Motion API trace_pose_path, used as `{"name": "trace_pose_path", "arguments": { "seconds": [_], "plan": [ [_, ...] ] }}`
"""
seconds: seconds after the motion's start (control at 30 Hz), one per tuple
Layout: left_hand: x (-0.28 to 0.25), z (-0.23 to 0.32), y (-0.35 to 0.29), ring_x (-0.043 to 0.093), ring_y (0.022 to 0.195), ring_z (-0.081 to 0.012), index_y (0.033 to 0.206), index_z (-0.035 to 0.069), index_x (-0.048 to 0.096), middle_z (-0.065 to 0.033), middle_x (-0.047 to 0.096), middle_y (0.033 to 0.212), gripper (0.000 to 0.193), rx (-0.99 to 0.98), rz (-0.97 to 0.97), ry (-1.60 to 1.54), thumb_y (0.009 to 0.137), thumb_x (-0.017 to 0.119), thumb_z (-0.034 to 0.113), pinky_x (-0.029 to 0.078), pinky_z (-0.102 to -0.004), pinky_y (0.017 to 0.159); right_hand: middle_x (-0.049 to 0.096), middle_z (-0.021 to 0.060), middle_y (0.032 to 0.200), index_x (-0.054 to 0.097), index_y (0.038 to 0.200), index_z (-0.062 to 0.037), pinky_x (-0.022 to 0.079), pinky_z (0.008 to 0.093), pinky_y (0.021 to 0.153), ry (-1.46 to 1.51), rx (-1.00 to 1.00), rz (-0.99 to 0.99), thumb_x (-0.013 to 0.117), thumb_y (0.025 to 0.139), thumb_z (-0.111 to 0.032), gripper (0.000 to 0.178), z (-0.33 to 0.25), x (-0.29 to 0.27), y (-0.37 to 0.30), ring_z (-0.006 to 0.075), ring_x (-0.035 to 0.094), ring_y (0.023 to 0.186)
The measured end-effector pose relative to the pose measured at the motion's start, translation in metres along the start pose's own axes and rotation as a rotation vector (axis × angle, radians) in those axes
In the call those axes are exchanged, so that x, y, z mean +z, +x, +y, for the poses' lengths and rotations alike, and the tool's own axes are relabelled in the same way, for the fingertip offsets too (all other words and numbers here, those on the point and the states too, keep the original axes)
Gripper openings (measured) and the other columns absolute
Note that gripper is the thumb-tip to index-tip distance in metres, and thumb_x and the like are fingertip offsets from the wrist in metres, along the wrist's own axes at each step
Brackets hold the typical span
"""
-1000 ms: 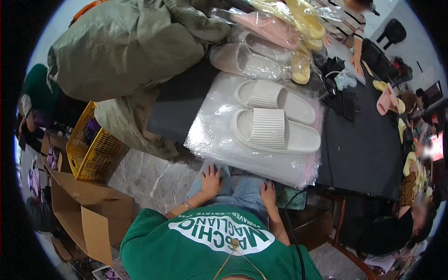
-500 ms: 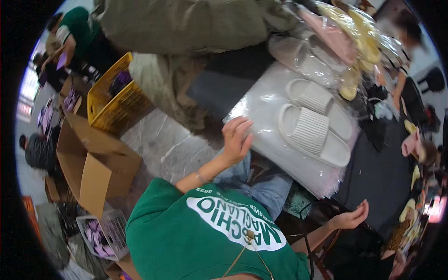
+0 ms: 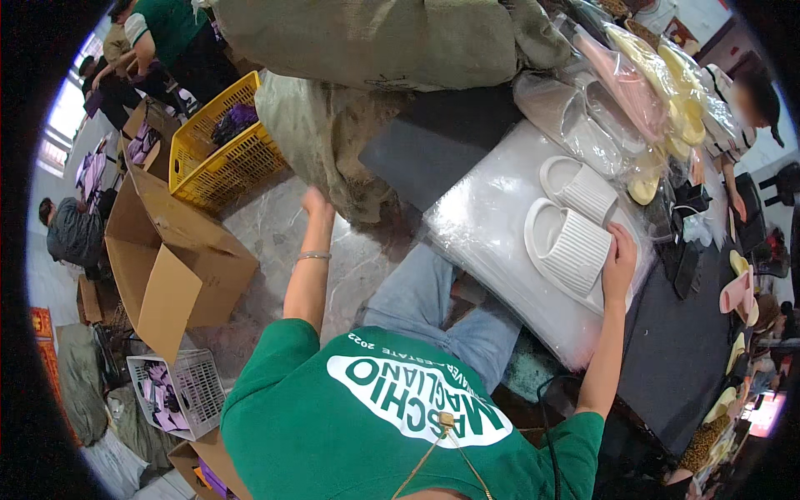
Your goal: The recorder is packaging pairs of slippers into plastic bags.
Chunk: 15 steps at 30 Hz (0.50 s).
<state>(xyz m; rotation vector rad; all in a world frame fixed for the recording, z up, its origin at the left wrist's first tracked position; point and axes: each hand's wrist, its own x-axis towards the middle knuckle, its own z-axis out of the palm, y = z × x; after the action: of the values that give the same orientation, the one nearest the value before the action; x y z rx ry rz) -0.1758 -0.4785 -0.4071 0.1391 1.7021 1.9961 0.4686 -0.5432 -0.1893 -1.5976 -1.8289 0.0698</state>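
A pair of white ribbed slide slippers [image 3: 573, 250] lies side by side on a stack of clear plastic bags [image 3: 479, 196]. My right hand [image 3: 618, 260] is at their heel ends, fingers curled against the slippers; the thumb side is hidden. Out to the left, my left hand [image 3: 316, 202] is stretched over the floor beside the hanging olive sack [image 3: 321, 142]. It looks bunched, but its fingers are turned away from view. Just above the stack sit bagged slippers in grey [image 3: 567, 112], pink [image 3: 621, 87] and yellow [image 3: 683, 117].
A yellow plastic crate [image 3: 229, 171] and an open cardboard box [image 3: 187, 258] stand on the left. Below them is a white basket [image 3: 200, 392] with purple pieces. A black tabletop [image 3: 658, 367] extends at right, lined with loose slippers [image 3: 735, 292]. Other people work at upper left and right.
My left hand has moved from the edge of the bag stack out left toward the crate. My right hand has come up from the lower right onto the white slippers.
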Motion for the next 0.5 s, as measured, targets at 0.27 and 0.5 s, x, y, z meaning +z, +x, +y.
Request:
{"name": "trace_pose_path", "arguments": {
  "seconds": [0.27, 0.5],
  "plan": [
    [-0.028, -0.284, -0.06, 0.059, 0.082, -0.0246, 0.105, 0.012, 0.062, -0.0075, 0.065, 0.096, 0.029, -1.058, -0.329, -0.183, 0.091, 0.051, 0.036, 0.051, -0.0431, 0.067, 0.061, 0.0096, 0.114, 0.063, 0.104, -0.0014, 0.041, 0.0361, 0.09, -0.167, -0.023, 0.022, 0.049, 0.092, -0.009, 0.02, -0.01, -0.004, -0.003, 0.0276, 0.054, 0.103],
    [0.006, -0.319, 0.025, 0.05, 0.115, -0.0305, 0.126, 0.008, 0.054, -0.0087, 0.055, 0.129, 0.046, -1.049, -0.581, -0.767, 0.094, 0.043, 0.039, 0.041, -0.0444, 0.097, 0.06, 0.0121, 0.114, 0.062, 0.104, 0.0004, 0.04, 0.034, 0.09, -0.106, 0.002, 0.001, 0.049, 0.093, -0.011, 0.02, -0.016, 0.007, -0.003, 0.0273, 0.053, 0.104]
  ]
}}
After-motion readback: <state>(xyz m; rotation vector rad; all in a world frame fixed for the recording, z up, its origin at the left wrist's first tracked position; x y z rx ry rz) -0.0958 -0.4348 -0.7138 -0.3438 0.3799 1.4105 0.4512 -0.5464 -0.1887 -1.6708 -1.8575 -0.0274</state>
